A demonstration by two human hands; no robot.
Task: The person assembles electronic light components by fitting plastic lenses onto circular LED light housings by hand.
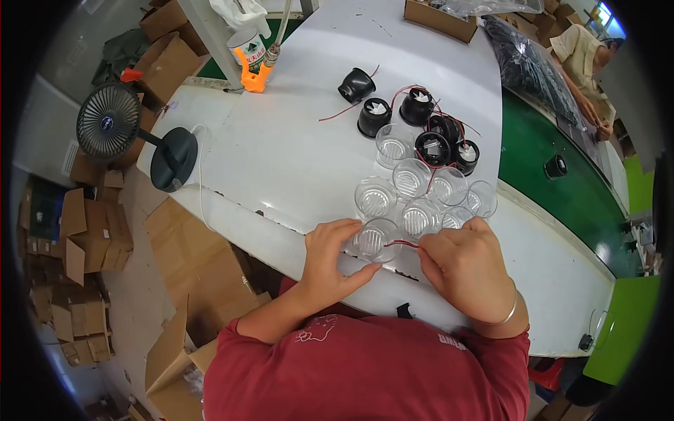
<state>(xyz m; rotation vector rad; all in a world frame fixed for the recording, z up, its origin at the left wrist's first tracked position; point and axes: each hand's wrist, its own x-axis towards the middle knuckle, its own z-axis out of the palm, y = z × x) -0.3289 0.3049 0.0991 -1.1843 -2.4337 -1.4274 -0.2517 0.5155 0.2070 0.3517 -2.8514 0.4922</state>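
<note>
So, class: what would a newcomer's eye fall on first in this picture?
Both hands at the near table edge: the left hand holds a clear plastic cup, and the right hand pinches a red wire running into it. Beyond them cluster more clear cups and black round housings, with a small desk fan far left.

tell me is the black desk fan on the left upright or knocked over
Upright. The black desk fan stands on its round base at the white table's left edge, its grille raised on the stem.
</note>
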